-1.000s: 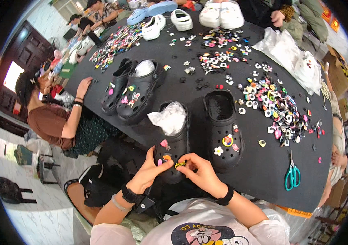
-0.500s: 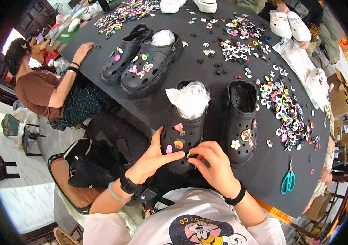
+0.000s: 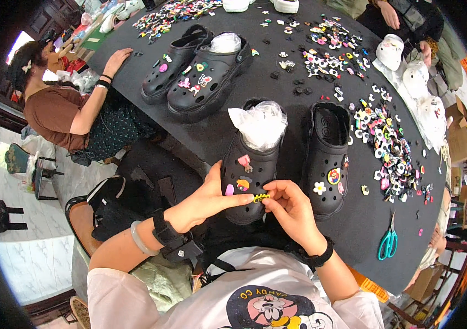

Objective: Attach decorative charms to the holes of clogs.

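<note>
A black clog [image 3: 263, 169] stands in front of me, toe toward me, its opening stuffed with white plastic [image 3: 261, 125]. Charms sit on its top: a pink one [image 3: 245, 162], an orange figure [image 3: 243, 183] and a purple piece [image 3: 229, 189]. My left hand [image 3: 200, 200] grips this clog's left side, thumb stretched across the toe. A small yellow-and-black shoe charm [image 3: 261, 198] lies at the toe, pinched by my right hand [image 3: 291, 205], with my left thumb tip touching its left end. Beside it on the right stands the other black clog [image 3: 326, 156], with flower and round charms.
Another black clog pair [image 3: 206, 88] stands farther left. Charm piles [image 3: 387, 148] spread over the right of the black table [image 3: 348, 247], where teal-handled scissors [image 3: 388, 244] lie. A co-worker [image 3: 61, 107] sits at left; another person's hand [image 3: 389, 15] is near white clogs [image 3: 391, 52].
The view has shifted slightly. The yellow-and-black charm shows more fully between my right fingers and left thumb. At far right, the white clogs have gone from the person's hands to the plastic.
</note>
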Available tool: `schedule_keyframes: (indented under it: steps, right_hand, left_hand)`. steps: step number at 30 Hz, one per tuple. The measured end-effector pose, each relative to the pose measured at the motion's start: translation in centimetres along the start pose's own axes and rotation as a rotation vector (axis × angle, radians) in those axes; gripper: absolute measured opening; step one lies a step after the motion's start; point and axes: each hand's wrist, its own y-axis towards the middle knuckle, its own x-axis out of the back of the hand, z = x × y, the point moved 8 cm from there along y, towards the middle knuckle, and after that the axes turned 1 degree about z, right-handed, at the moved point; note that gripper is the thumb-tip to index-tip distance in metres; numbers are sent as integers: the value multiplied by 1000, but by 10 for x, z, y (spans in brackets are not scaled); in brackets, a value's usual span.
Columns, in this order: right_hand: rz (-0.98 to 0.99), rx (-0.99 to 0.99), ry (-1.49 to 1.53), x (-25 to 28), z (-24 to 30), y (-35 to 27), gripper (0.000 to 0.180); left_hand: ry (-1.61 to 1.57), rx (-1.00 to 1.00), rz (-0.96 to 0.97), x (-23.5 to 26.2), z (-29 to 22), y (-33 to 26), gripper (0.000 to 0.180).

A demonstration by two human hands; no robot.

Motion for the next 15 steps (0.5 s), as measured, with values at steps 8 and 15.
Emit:
schedule_keyframes:
  steps: [8, 15]
  right_hand:
    - [-40, 6, 103, -3, -9, 5, 24]
    - [-69, 48, 203, -4, -18, 2, 33]
  left_hand:
    - [-110, 111, 119, -10, -21, -4, 94]
    - [-108, 230, 91, -12, -26, -8, 85]
